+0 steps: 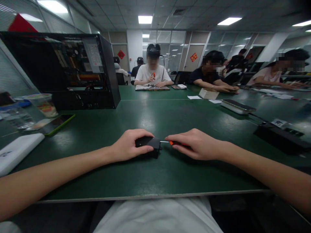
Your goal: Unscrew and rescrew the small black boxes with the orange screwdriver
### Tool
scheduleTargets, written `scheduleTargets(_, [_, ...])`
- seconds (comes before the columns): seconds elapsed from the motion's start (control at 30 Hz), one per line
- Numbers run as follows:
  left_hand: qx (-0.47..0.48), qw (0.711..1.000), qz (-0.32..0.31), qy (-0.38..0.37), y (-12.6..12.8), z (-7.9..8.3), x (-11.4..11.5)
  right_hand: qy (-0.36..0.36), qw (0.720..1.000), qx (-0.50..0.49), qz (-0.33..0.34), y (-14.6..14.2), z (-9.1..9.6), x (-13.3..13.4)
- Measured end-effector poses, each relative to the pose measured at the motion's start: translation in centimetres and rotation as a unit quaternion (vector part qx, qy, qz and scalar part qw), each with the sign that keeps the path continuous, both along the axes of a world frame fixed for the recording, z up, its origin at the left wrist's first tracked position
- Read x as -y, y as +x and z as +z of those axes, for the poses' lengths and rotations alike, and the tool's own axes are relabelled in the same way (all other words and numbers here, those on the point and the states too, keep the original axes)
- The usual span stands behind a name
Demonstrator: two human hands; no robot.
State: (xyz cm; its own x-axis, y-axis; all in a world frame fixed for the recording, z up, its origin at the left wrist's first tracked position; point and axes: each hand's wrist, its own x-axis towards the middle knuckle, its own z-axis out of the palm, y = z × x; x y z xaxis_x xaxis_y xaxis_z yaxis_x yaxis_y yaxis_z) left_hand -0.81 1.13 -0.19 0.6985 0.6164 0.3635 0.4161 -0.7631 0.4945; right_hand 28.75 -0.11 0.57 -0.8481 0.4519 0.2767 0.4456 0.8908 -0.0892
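My left hand [132, 144] is closed round a small black box-shaped part [155, 143], low over the green table [145, 181]. Thumb and fingers grip it from the near and far sides, and its right end shows. My right hand [194, 144] is wrapped round the red and black handle of a screwdriver [171, 142]. Its thin metal shaft points left and meets the right end of the black part. Whether the tip sits in a screw is too small to tell.
At the left stand an open black computer case [89, 98], a plastic cup [46, 104], a phone [59, 123] and a white box [20, 152]. On the right lie a black power strip [279, 137] and a white-edged device [238, 107]. Co-workers sit across the table.
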Motion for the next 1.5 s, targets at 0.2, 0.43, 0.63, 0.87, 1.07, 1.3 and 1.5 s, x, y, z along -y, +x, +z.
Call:
scheduleTargets(0.2, [-0.003, 1.000, 0.002, -0.007, 0.1, 0.1, 0.1, 0.014, 1.000, 0.011, 0.015, 1.1, 1.4, -0.2])
scheduleTargets(0.43, [-0.006, 1.000, 0.001, 0.001, 0.1, 0.2, 0.1, -0.044, 0.999, -0.006, 0.029, 3.6, 2.1, -0.7])
scheduleTargets(0.63, [-0.010, 1.000, -0.002, 0.004, 0.1, 0.2, 0.0, -0.094, 0.995, -0.014, 0.042, 1.7, 0.3, -0.8])
scheduleTargets(0.87, [-0.009, 1.000, 0.006, 0.007, 0.0, 0.0, -0.1, -0.055, 0.998, 0.029, 0.008, 0.6, -0.6, -0.3])
scheduleTargets(1.07, [0.000, 1.000, 0.022, 0.004, -0.2, -0.1, -0.2, -0.037, 0.999, 0.038, -0.006, -0.5, -1.3, 0.0])
scheduleTargets(1.3, [0.006, 1.000, 0.006, 0.000, 0.0, 0.0, -0.1, 0.044, 0.998, -0.006, -0.035, 0.3, -0.8, 0.1])
scheduleTargets(1.5, [0.014, 1.000, -0.013, 0.010, 0.4, 0.1, 0.5, 0.021, 0.995, -0.078, -0.062, -1.0, -1.0, 0.8])
